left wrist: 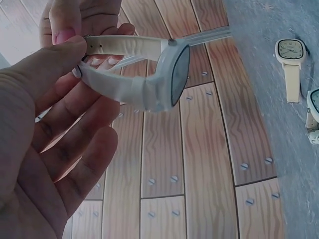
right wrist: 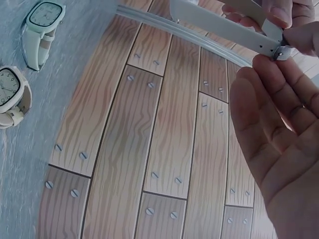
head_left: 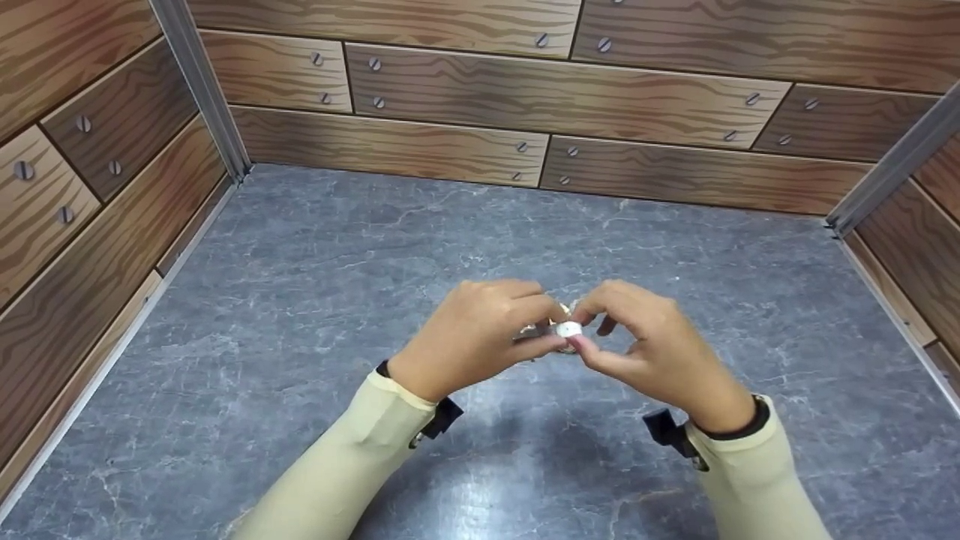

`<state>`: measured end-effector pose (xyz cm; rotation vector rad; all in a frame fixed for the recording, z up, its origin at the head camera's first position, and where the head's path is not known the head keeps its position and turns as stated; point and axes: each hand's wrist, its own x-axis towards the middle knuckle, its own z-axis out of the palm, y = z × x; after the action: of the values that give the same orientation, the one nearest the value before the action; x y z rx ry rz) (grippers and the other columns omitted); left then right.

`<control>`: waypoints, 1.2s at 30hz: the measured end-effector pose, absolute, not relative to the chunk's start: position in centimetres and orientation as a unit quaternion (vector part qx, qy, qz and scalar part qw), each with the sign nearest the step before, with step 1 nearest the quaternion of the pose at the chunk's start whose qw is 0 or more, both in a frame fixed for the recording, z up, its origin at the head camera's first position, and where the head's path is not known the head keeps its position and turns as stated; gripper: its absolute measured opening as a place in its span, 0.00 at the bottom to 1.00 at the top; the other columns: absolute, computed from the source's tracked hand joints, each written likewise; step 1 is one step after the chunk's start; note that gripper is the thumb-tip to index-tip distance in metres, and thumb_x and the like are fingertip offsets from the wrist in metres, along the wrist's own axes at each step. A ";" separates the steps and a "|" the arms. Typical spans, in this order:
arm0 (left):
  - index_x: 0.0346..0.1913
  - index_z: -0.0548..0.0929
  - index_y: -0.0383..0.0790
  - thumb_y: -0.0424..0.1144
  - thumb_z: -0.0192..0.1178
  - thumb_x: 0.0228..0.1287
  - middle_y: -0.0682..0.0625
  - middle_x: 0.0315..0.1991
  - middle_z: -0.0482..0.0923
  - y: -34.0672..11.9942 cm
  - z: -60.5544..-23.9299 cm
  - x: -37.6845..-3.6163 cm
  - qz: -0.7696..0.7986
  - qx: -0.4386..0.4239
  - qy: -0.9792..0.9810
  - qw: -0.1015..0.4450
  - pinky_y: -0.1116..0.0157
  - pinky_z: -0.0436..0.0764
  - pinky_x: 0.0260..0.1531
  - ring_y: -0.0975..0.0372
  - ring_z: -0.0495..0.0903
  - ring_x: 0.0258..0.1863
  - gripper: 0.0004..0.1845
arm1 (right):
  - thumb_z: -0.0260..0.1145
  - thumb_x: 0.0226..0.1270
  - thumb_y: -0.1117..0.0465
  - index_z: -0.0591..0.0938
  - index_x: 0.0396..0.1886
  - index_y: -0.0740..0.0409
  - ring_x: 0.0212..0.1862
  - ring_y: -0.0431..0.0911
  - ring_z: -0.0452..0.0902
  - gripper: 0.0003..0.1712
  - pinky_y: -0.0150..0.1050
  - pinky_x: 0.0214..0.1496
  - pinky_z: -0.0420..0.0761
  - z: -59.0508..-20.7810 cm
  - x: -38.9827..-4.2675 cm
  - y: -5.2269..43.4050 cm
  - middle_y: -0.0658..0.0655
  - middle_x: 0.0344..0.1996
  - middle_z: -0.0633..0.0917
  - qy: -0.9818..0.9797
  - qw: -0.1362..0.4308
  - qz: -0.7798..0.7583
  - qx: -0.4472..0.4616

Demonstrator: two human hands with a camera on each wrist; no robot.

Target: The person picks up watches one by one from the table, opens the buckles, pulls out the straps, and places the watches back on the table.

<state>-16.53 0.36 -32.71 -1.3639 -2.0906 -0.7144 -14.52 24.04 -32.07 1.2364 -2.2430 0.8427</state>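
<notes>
Holding a white watch [left wrist: 149, 84] above the grey worktop [head_left: 300, 300], the left hand [head_left: 469, 337] and right hand [head_left: 652, 352] pinch its strap [right wrist: 224, 27] between curled fingers [right wrist: 279, 12]; two cream watches [right wrist: 42, 30] lie on the worktop, well apart.

White wristwatch [left wrist: 149, 79] with pale plastic strap and grey-tinted face, held in mid-air above the centre of the surface, strap ends brought together, face turned sideways.

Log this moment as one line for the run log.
left hand: pinches white watch strap | right hand: pinches strap buckle end | two watches on table
</notes>
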 end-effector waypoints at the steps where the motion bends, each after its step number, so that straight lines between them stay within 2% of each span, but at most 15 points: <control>1: 0.41 0.89 0.45 0.46 0.68 0.70 0.55 0.33 0.84 0.4 -32.7 -16.5 -0.266 -0.506 -0.776 0.267 0.75 0.75 0.27 0.69 0.78 0.26 0.09 | 0.72 0.60 0.70 0.84 0.41 0.54 0.37 0.39 0.80 0.12 0.27 0.38 0.81 -32.0 -14.5 24.0 0.47 0.35 0.85 -0.811 0.221 0.303 0.449; 12: 0.40 0.87 0.46 0.42 0.68 0.69 0.55 0.32 0.81 0.4 -32.5 -16.3 -0.298 -0.511 -0.770 0.241 0.76 0.72 0.24 0.70 0.73 0.23 0.04 | 0.71 0.58 0.77 0.84 0.40 0.58 0.35 0.41 0.81 0.14 0.28 0.37 0.82 -32.2 -14.4 24.2 0.51 0.34 0.85 -0.776 0.195 0.374 0.470; 16: 0.39 0.87 0.46 0.42 0.68 0.70 0.55 0.32 0.80 0.4 -32.5 -16.4 -0.320 -0.507 -0.772 0.211 0.76 0.74 0.28 0.69 0.76 0.26 0.04 | 0.70 0.67 0.71 0.84 0.41 0.58 0.35 0.41 0.82 0.07 0.29 0.37 0.83 -32.1 -14.3 24.3 0.50 0.35 0.86 -0.775 0.176 0.397 0.458; 19: 0.41 0.87 0.45 0.42 0.67 0.70 0.54 0.32 0.80 0.4 -32.6 -16.6 -0.337 -0.505 -0.772 0.189 0.75 0.75 0.30 0.69 0.77 0.29 0.05 | 0.71 0.68 0.69 0.85 0.41 0.57 0.35 0.41 0.82 0.05 0.30 0.37 0.83 -32.1 -14.2 24.3 0.49 0.35 0.87 -0.779 0.168 0.407 0.446; 25: 0.45 0.88 0.45 0.41 0.66 0.72 0.55 0.35 0.83 0.2 -32.6 -16.9 -0.363 -0.508 -0.764 0.164 0.76 0.77 0.33 0.69 0.81 0.32 0.05 | 0.70 0.61 0.77 0.85 0.42 0.59 0.34 0.40 0.83 0.14 0.30 0.36 0.84 -32.1 -14.2 24.3 0.52 0.35 0.88 -0.776 0.176 0.412 0.444; 31: 0.47 0.88 0.45 0.44 0.67 0.72 0.57 0.35 0.85 0.0 -32.4 -16.8 -0.384 -0.498 -0.766 0.135 0.72 0.81 0.32 0.73 0.81 0.32 0.08 | 0.71 0.60 0.76 0.86 0.41 0.59 0.32 0.40 0.84 0.12 0.30 0.37 0.84 -32.0 -14.3 24.4 0.52 0.35 0.89 -0.773 0.199 0.406 0.445; 36: 0.46 0.88 0.46 0.47 0.68 0.70 0.59 0.34 0.86 0.0 -32.1 -16.5 -0.356 -0.482 -0.788 0.143 0.74 0.80 0.34 0.73 0.82 0.32 0.10 | 0.71 0.60 0.75 0.85 0.41 0.60 0.34 0.41 0.83 0.11 0.29 0.38 0.84 -31.9 -14.3 24.3 0.51 0.36 0.88 -0.777 0.213 0.393 0.443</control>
<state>-16.55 -0.03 -32.08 -1.3900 -2.2728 -1.0254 -14.33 24.35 -31.93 1.2288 -2.1579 1.0906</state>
